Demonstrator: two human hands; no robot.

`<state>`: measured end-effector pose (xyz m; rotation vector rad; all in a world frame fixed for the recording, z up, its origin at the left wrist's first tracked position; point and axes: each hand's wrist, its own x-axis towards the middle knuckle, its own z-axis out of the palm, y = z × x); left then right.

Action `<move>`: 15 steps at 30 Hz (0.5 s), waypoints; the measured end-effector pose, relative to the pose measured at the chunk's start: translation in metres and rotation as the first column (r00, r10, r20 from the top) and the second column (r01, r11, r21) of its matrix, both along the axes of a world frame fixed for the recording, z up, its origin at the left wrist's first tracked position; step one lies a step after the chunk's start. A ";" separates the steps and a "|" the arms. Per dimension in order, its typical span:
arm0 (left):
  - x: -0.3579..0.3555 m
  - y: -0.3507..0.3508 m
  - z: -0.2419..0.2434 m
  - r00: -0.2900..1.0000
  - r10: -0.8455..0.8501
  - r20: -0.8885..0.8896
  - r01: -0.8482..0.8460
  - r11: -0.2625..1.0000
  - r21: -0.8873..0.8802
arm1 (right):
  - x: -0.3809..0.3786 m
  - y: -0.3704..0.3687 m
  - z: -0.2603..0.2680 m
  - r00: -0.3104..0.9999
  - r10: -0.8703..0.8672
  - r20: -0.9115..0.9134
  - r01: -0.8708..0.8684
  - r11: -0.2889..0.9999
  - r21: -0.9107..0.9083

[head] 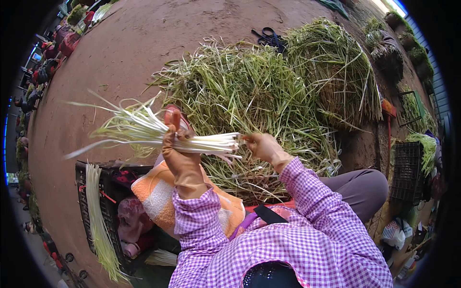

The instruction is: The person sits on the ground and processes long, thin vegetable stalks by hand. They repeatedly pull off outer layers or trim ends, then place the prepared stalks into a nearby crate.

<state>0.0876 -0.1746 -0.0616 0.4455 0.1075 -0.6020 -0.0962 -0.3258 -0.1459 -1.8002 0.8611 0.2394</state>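
Observation:
My left hand (182,162), in a brownish-orange glove, grips a bunch of pale blanched stalks (212,142), likely garlic chives. Their white cut or root ends point right, and the yellowish leaf tips fan out to the left, blurred. Close to the white ends is my right hand (264,147), fingers curled together at the tips; blur hides whether anything is pinched there. Under the hands spreads a heap of green and straw-coloured leaves (245,97). An orange-and-white striped towel (155,190) lies across my lap, below the left forearm.
At my left stands a black plastic crate (83,208), with a bundle of pale stalks (95,216) along its side and a pink plastic bag (133,219) inside. A tied leaf bale (335,72), a dark strap (270,37) and a red-handled tool (389,111) lie ahead. Other people sit far left.

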 end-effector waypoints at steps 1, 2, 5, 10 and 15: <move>-0.003 -0.006 -0.007 0.994 -0.058 -0.087 0.057 0.998 -0.014 | 0.021 -0.002 -0.001 0.948 -0.161 0.275 0.173 0.985 -0.017; -0.009 -0.011 -0.016 0.979 -0.062 -0.193 0.092 0.984 0.153 | 0.046 -0.016 -0.003 0.893 -0.280 0.353 0.239 0.958 0.155; -0.018 -0.021 -0.039 0.932 -0.144 -0.333 0.252 0.917 0.308 | 0.116 -0.056 -0.031 0.729 -0.450 0.517 0.383 0.893 0.237; -0.010 -0.023 -0.049 0.971 -0.088 -0.223 0.164 0.921 0.352 | 0.148 -0.093 -0.096 0.947 -0.080 -0.312 0.032 0.987 -0.156; -0.009 -0.030 -0.053 0.964 -0.132 -0.231 0.207 0.917 0.341 | 0.098 -0.064 -0.111 0.883 0.047 -0.466 -0.127 0.982 -0.142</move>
